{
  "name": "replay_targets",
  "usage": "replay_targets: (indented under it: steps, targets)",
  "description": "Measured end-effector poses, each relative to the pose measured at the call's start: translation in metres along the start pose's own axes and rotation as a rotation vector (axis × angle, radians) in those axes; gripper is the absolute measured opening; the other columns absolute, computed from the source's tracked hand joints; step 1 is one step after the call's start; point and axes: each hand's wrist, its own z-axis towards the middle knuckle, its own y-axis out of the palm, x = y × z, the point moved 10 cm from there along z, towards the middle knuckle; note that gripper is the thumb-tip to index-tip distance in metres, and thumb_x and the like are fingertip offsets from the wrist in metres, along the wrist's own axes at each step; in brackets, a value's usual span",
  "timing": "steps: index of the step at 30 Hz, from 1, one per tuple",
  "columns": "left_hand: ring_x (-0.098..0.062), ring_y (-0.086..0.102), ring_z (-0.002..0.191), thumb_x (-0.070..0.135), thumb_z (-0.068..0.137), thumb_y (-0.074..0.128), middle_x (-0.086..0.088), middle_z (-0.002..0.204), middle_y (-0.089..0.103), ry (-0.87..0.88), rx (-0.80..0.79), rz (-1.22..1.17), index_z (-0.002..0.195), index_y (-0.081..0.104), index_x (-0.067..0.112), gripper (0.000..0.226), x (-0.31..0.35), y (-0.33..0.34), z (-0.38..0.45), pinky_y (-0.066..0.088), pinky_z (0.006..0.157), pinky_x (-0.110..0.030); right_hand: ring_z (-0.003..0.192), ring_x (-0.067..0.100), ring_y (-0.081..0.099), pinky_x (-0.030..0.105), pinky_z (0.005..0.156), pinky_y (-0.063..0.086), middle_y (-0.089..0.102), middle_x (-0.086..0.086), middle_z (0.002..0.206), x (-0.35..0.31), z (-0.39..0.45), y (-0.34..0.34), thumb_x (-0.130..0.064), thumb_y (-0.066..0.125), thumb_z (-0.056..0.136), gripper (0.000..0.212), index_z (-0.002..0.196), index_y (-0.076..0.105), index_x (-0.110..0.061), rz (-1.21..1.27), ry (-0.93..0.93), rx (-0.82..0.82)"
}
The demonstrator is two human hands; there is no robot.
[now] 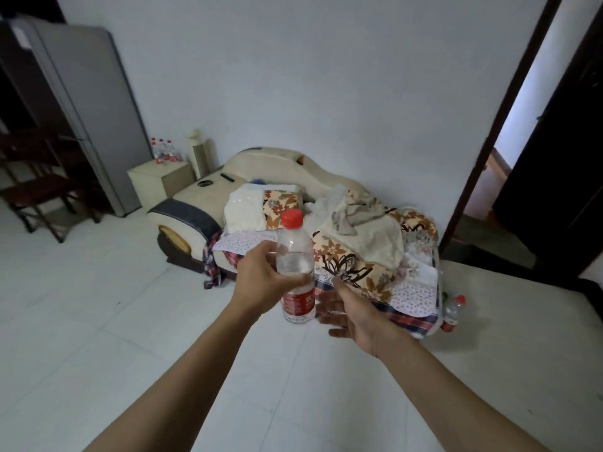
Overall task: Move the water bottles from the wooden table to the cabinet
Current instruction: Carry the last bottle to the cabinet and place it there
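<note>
With our left hand (pixel 261 282) gripping the water bottle (pixel 296 269) upright in mid-air, fingers curled round it, and our right hand (pixel 350 313) spread beside it, we should carry it level to the cabinet (pixel 160 181).

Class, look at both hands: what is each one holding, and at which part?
The left hand grips the water bottle around its middle, just above the red label. The right hand is open and holds nothing.

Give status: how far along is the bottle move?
Done: red-capped clear bottles already stand on the small beige cabinet. In hand: left hand grips a red-capped clear water bottle; right hand is open beside it. Left: carrying it over; the table isn't visible.
</note>
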Motion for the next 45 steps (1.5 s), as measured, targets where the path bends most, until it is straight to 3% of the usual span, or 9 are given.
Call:
replay_targets:
  steps: [4,11,16,30,33,37,45]
  targets:
    - [-0.01,0.067,0.087,0.035,0.059,0.095,0.008,0.105,0.067,-0.035,0.08,0.068,0.116,0.059,0.024,0.068,-0.001,-0.011,0.034,0.051,0.062,-0.018,0.09,0.021,0.064,0.039,0.078,0.047,0.074,0.005,0.099,-0.022,0.048,0.011,-0.067,0.036,0.093,0.061,0.1,0.069,-0.017,-0.018,0.016,-0.087]
    - [-0.021,0.069,0.1,0.033,0.064,0.093,0.0,0.116,0.069,-0.104,0.23,0.107,0.118,0.058,0.02,0.065,-0.016,-0.056,0.069,0.061,0.084,-0.042,0.104,0.024,0.065,0.04,0.082,0.05,0.073,0.005,0.109,-0.056,0.109,0.056,-0.067,0.031,0.095,0.063,0.112,0.068,-0.019,-0.111,0.027,-0.243]
    - [-0.02,0.068,0.097,0.031,0.065,0.092,0.0,0.113,0.068,-0.127,0.307,0.104,0.116,0.059,0.019,0.062,-0.039,-0.098,0.092,0.06,0.086,-0.042,0.109,0.025,0.065,0.043,0.089,0.052,0.072,0.003,0.114,-0.071,0.146,0.105,-0.069,0.03,0.094,0.064,0.116,0.066,-0.02,-0.139,0.024,-0.323]
    - [-0.016,0.068,0.091,0.034,0.061,0.093,0.002,0.105,0.069,-0.115,0.362,0.054,0.108,0.059,0.021,0.06,-0.137,-0.256,0.208,0.059,0.073,-0.03,0.108,0.028,0.065,0.043,0.086,0.051,0.073,0.005,0.112,-0.137,0.261,0.277,-0.064,0.031,0.096,0.063,0.117,0.067,-0.017,-0.165,0.028,-0.334]
    - [-0.017,0.068,0.092,0.033,0.061,0.093,0.001,0.105,0.069,-0.116,0.368,0.046,0.111,0.06,0.02,0.062,-0.154,-0.288,0.232,0.061,0.078,-0.036,0.106,0.027,0.066,0.04,0.081,0.049,0.074,0.005,0.109,-0.152,0.281,0.311,-0.063,0.031,0.097,0.061,0.114,0.068,-0.017,-0.166,0.032,-0.328]
    - [-0.016,0.069,0.091,0.033,0.059,0.094,0.001,0.105,0.07,-0.127,0.373,0.031,0.112,0.061,0.021,0.063,-0.176,-0.32,0.262,0.06,0.074,-0.032,0.105,0.027,0.066,0.041,0.08,0.049,0.074,0.006,0.109,-0.17,0.309,0.35,-0.064,0.033,0.096,0.06,0.113,0.068,-0.019,-0.189,0.035,-0.337]
    - [-0.012,0.069,0.088,0.033,0.06,0.094,0.005,0.101,0.069,-0.152,0.426,0.036,0.111,0.06,0.022,0.062,-0.217,-0.374,0.347,0.058,0.072,-0.029,0.108,0.028,0.065,0.041,0.089,0.052,0.073,0.005,0.111,-0.213,0.393,0.415,-0.064,0.028,0.097,0.063,0.112,0.068,-0.018,-0.204,0.045,-0.374]
